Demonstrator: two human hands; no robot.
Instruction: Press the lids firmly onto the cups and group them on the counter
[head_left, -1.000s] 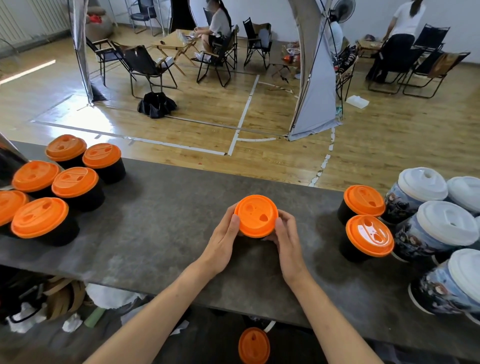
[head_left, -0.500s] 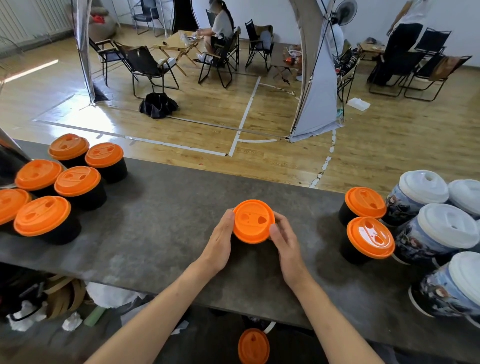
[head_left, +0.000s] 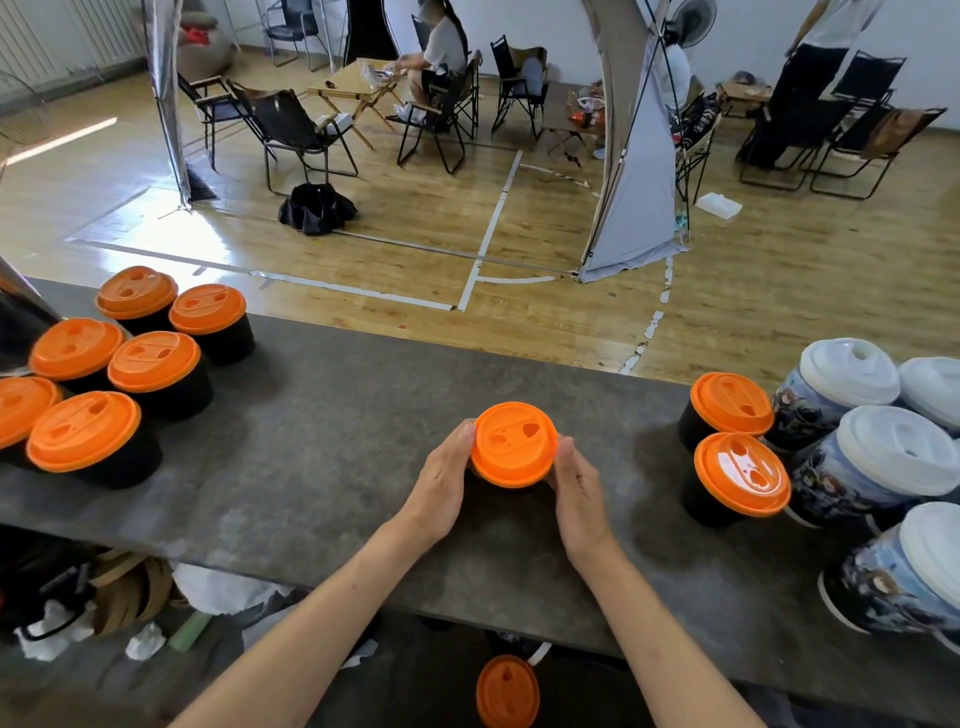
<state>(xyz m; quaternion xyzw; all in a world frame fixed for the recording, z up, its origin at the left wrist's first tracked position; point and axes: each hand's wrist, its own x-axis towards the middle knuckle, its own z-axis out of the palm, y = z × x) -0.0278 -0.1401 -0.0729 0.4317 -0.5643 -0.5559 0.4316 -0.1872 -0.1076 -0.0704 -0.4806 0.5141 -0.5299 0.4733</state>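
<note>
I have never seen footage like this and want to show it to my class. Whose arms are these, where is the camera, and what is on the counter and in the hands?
No machine here: a person works with bare hands. One wide-angle camera worn on the head looks forward and down, so the arms enter from the bottom edge. The left hand and right hand grip the sides of an orange-lidded cup at the middle of the grey counter. At the left stands a group of black cups with orange lids; at the right a pair of the same cups, beside taller printed cups with white lids. A loose orange lid lies below the counter's near edge.
</note>
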